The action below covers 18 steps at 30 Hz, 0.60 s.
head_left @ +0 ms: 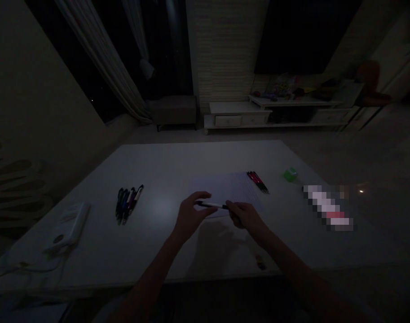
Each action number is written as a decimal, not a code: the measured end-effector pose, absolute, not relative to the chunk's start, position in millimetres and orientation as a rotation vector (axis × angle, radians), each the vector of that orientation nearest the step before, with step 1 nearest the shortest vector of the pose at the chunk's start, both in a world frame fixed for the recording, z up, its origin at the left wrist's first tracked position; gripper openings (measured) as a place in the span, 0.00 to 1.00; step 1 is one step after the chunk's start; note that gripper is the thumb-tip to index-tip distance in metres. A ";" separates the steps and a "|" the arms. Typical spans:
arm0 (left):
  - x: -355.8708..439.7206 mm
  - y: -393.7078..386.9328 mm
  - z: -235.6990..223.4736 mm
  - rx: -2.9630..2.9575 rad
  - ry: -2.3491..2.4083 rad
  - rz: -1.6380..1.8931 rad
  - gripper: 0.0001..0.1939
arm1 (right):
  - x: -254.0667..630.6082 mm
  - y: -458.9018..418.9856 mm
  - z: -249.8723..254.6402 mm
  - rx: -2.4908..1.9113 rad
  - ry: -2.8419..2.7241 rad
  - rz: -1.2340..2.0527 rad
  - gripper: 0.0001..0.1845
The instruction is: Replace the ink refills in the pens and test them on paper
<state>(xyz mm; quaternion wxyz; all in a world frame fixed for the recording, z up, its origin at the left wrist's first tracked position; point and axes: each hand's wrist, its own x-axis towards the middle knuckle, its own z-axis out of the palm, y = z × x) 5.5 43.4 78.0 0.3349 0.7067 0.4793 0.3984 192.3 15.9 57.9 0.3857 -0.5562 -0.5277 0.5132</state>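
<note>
Both my hands hold one pen (212, 205) level above the white table (157, 233), near its middle. My left hand (190, 216) pinches the pen's left end and my right hand (244, 215) grips its right end. Under the pen lies a sheet of lined paper (230, 188). Two red and black pens (257, 181) lie at the paper's far right corner. A bunch of several dark pens (127, 202) lies on the table to the left of my hands.
A small green object (290, 174) sits right of the paper. A white device with a cable (70, 226) lies at the table's left edge. A small dark item (260, 262) rests near the front edge. A low TV cabinet (275, 112) and curtains stand beyond.
</note>
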 end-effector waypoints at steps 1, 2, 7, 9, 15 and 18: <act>5.4 42.2 77.9 2.068 1.268 1.036 0.19 | 193.8 16.9 58.4 -1.404 -1.329 1.324 0.23; 6.0 40.3 77.2 2.289 1.260 0.986 0.17 | 194.5 17.3 58.5 -1.388 -1.307 1.349 0.25; 15.6 28.4 68.0 2.854 1.193 0.488 0.11 | 187.5 13.4 53.1 -1.440 -0.994 1.477 0.27; 19.5 24.6 65.5 2.906 1.225 0.380 0.11 | 183.7 11.6 48.0 -1.437 -0.857 1.538 0.27; 25.8 17.1 65.8 2.681 1.276 0.298 0.12 | 186.3 7.3 37.5 -1.257 -0.935 1.488 0.26; 23.5 17.0 66.7 2.453 1.200 0.319 0.15 | 194.1 2.6 41.7 -1.231 -1.186 1.391 0.25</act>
